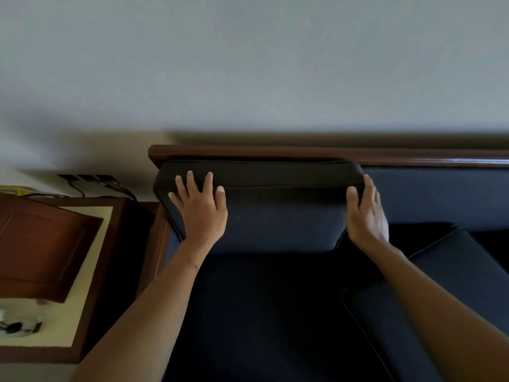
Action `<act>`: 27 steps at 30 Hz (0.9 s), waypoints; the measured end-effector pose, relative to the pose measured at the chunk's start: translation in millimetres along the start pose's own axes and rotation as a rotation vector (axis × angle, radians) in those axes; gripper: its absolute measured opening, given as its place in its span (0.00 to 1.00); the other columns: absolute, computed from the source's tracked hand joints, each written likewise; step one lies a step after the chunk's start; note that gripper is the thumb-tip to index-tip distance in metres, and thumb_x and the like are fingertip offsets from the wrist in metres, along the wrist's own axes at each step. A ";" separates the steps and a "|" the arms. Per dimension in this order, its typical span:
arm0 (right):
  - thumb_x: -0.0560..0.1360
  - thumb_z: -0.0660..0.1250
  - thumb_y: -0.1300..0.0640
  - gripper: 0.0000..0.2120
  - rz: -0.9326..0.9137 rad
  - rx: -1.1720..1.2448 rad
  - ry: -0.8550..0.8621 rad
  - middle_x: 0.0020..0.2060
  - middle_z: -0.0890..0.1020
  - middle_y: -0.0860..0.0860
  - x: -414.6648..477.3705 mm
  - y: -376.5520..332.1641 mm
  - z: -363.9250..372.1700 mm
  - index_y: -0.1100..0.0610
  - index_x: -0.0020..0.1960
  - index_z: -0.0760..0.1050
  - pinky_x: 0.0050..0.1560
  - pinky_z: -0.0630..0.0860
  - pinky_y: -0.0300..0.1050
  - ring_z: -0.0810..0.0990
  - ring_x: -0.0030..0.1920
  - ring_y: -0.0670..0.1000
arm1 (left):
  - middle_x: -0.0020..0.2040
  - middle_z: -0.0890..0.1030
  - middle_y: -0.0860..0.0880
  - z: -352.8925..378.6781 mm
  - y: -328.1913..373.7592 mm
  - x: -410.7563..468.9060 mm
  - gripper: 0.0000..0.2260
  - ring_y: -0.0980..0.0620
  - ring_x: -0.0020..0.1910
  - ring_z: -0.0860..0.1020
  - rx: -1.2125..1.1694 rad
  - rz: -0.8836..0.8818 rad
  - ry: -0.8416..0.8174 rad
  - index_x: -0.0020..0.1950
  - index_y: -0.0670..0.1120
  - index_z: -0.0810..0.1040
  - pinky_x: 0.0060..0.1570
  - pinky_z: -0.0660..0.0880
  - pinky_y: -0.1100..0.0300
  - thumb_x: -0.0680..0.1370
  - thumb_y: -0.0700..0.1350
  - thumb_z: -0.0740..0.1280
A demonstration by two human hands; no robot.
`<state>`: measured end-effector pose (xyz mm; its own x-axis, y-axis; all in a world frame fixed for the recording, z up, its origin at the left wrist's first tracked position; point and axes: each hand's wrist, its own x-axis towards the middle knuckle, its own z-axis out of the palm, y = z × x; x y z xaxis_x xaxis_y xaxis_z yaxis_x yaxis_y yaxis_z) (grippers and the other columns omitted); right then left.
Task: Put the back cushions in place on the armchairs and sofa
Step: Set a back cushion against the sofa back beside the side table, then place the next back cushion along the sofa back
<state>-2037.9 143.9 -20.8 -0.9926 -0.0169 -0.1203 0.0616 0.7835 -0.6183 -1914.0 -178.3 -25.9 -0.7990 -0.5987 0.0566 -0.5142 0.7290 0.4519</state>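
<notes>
A dark blue back cushion (278, 213) stands upright against the left end of the sofa's backrest, under the wooden top rail (303, 153). My left hand (199, 208) lies flat with spread fingers on the cushion's upper left front. My right hand (365, 213) presses against the cushion's right edge, thumb on its front and fingers along the side. A second dark blue cushion (451, 274) lies loose on the seat (261, 312) at the right, under my right forearm. To the right of the standing cushion the sofa's padded backrest (440, 194) shows bare.
A wooden side table (91, 271) with a cream top stands left of the sofa, carrying a reddish-brown wooden object (41, 244) and small blurred items at the front. Wall sockets with cables (91, 179) sit behind it. The pale wall is close behind the sofa.
</notes>
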 end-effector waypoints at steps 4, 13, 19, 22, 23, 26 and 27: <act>0.85 0.55 0.40 0.31 0.033 0.032 -0.037 0.84 0.60 0.52 -42.9 46.5 -24.6 0.50 0.84 0.55 0.75 0.64 0.56 0.61 0.82 0.56 | 0.82 0.65 0.37 18.1 48.3 -57.5 0.18 0.34 0.85 0.53 -0.127 0.100 0.000 0.75 0.47 0.77 0.80 0.50 0.30 0.86 0.49 0.64; 0.84 0.56 0.39 0.27 0.134 -0.062 -0.091 0.82 0.62 0.48 -86.4 204.8 -113.0 0.47 0.80 0.63 0.75 0.65 0.60 0.60 0.81 0.52 | 0.78 0.71 0.41 91.2 167.1 -200.0 0.16 0.43 0.79 0.65 -0.345 -0.002 -0.171 0.72 0.44 0.79 0.76 0.66 0.39 0.85 0.46 0.66; 0.85 0.58 0.41 0.26 0.105 -0.121 -0.181 0.81 0.66 0.49 -49.2 328.5 -165.6 0.50 0.80 0.65 0.76 0.63 0.61 0.60 0.81 0.52 | 0.76 0.71 0.47 181.7 222.9 -282.3 0.19 0.46 0.73 0.73 -0.405 -0.326 -0.282 0.75 0.49 0.76 0.70 0.73 0.46 0.85 0.52 0.65; 0.85 0.57 0.41 0.27 0.069 -0.183 -0.244 0.80 0.66 0.51 -18.0 382.6 -177.0 0.52 0.80 0.65 0.76 0.63 0.62 0.61 0.80 0.54 | 0.77 0.69 0.42 228.7 236.7 -311.5 0.23 0.40 0.70 0.75 -0.408 -0.546 -0.326 0.79 0.49 0.71 0.64 0.74 0.48 0.85 0.54 0.65; 0.85 0.57 0.41 0.27 0.056 -0.205 -0.260 0.80 0.66 0.52 -5.4 397.5 -177.5 0.52 0.80 0.64 0.76 0.63 0.63 0.61 0.80 0.55 | 0.78 0.68 0.41 243.3 239.4 -317.6 0.25 0.38 0.71 0.75 -0.406 -0.618 -0.324 0.80 0.48 0.69 0.64 0.74 0.46 0.85 0.55 0.65; 0.85 0.58 0.40 0.30 0.043 -0.260 -0.279 0.80 0.65 0.55 35.6 433.7 -170.7 0.55 0.81 0.62 0.77 0.61 0.64 0.61 0.80 0.59 | 0.81 0.63 0.37 281.8 242.7 -328.0 0.34 0.33 0.73 0.72 -0.415 -0.819 -0.270 0.84 0.47 0.59 0.68 0.72 0.40 0.84 0.59 0.67; 0.84 0.58 0.40 0.31 0.045 -0.279 -0.274 0.80 0.65 0.56 49.1 444.1 -165.8 0.56 0.81 0.61 0.77 0.61 0.65 0.60 0.80 0.60 | 0.82 0.62 0.37 293.0 242.8 -329.4 0.37 0.32 0.75 0.71 -0.426 -0.873 -0.247 0.85 0.47 0.57 0.70 0.71 0.40 0.83 0.60 0.68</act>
<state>-2076.6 594.0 -172.6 -0.9226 -0.1145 -0.3683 0.0357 0.9255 -0.3771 -1867.0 293.2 -195.7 -0.2625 -0.7467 -0.6111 -0.8355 -0.1410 0.5311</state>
